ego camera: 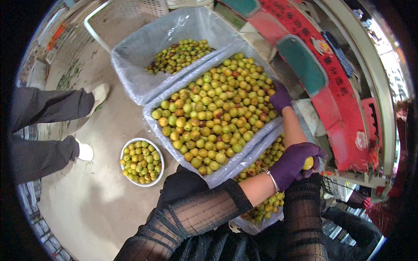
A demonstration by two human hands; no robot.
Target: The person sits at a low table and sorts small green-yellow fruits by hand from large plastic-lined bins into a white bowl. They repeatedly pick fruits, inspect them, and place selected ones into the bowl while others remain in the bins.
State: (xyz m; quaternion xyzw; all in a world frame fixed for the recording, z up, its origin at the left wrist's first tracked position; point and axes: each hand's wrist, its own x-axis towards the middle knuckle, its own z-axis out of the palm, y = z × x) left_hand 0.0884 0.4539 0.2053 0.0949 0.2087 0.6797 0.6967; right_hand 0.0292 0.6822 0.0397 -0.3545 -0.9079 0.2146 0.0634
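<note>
In front of me is a plastic-lined crate [156, 129] heaped with yellow-green jujubes [212, 112], some with reddish-brown patches. My left hand [295, 163], in a purple glove with a silver bangle at the wrist, crosses over my right forearm and grips a single yellow jujube [308, 163]. My right hand [280, 97], also purple-gloved, reaches to the right edge of the heap and touches the fruit there. Its fingertips are partly hidden, so its hold is unclear. Under my left forearm, more jujubes [271, 204] lie in a lined container that my arms partly cover.
A second lined crate [130, 55], partly filled, adjoins the far side. On the floor at left stands a white bowl [122, 163] of jujubes. Another person's legs [49, 107] are beyond it. To the right runs a red machine panel [339, 130] with green-covered openings [302, 63].
</note>
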